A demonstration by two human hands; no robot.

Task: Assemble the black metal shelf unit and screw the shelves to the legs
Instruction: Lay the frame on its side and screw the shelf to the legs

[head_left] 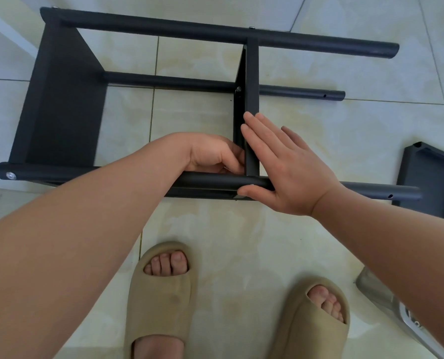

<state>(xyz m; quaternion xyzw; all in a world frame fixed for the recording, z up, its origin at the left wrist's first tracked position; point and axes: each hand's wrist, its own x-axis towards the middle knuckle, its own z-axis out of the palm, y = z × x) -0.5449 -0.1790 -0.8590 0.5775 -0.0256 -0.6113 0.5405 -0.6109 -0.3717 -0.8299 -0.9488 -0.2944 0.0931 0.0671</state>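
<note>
Black shelf unit [65, 99] lies on its side on the tiled floor [241, 242]. We see the right hand [285, 172] flat, fingers straight against the middle shelf [252, 81], thumb on the near leg [208, 181]. Left hand [213, 154] curled at that shelf-leg corner (we can't tell if it grips anything). Spare shelf [433, 180] lies at right.

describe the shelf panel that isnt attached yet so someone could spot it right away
Find the black shelf frame lying on its side on the tiled floor, and follow its nearest leg rightward past the right hand. The loose shelf lies by that leg's free end, at the picture's right edge. Unlike the two shelves between the legs, it sits outside the frame.
</note>
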